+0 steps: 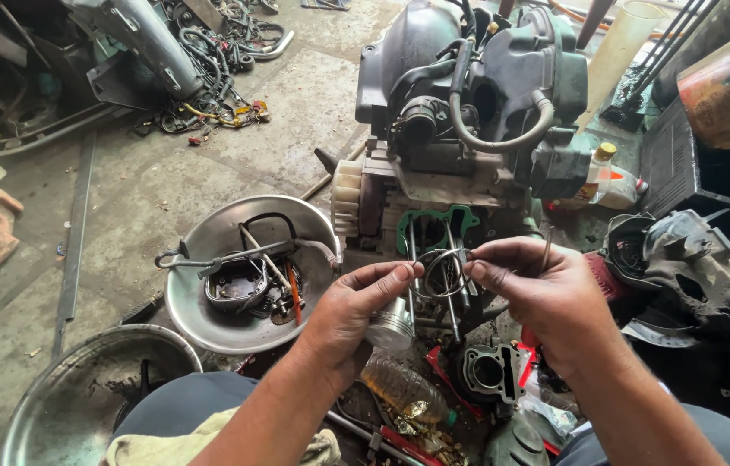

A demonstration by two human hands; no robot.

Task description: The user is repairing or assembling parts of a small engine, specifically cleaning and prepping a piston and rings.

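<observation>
My left hand [356, 312] cradles a small silver piston [391, 329] in its palm, while its thumb and forefinger pinch a thin metal ring [444, 273]. My right hand [536, 293] pinches the other side of the same ring, stretching it between both hands. Just behind the ring stands a dirty scooter engine [468, 112] with a green gasket [438, 226] and long studs sticking out toward me. A dark cylinder block [490, 373] lies on the floor below my right hand.
A steel bowl [209, 319] with tools and small parts sits left of the engine; another steel basin [54, 406] is near my left knee. A plastic bottle [404, 388] lies below my hands. An engine cover [684, 259] rests at right, wiring and scrap at top left.
</observation>
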